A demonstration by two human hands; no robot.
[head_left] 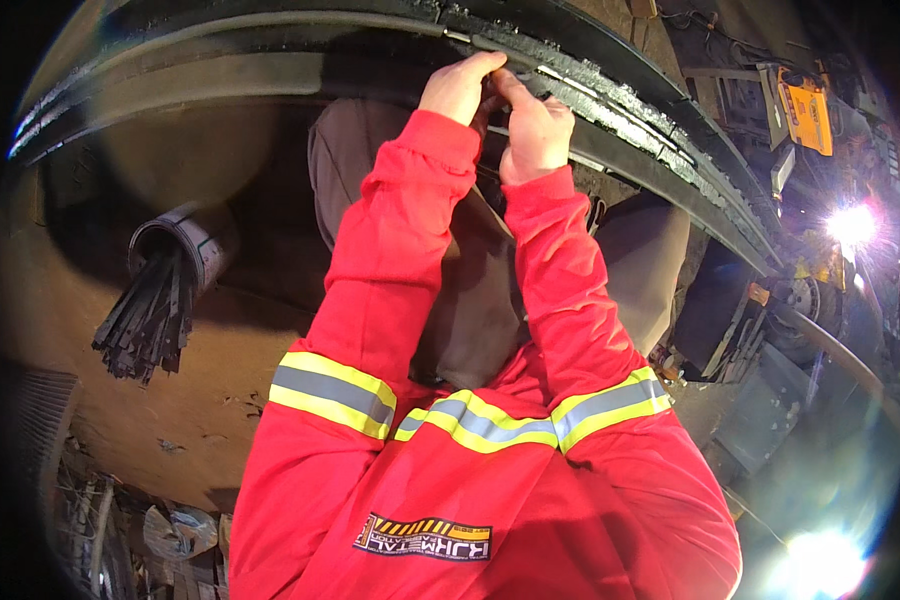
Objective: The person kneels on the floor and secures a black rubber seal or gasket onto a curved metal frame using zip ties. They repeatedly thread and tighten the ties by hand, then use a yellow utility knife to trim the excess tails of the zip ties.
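Curved metal rail (615,103): best steadied at upper centre while handled.
Left fingers (482,64), right fingers (515,90): curled close; grip cannot be told.

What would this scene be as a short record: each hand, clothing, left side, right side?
Left hand: fingers at long dark curved metal bars; grip unclear
Right hand: beside the left, fingers at the bars; anything held is hidden
Clothing: red fabric top with yellow-and-silver bands
Left side: grey cylindrical container of thin dark metal strips
Right side: orange-yellow boxy item; bright white glare
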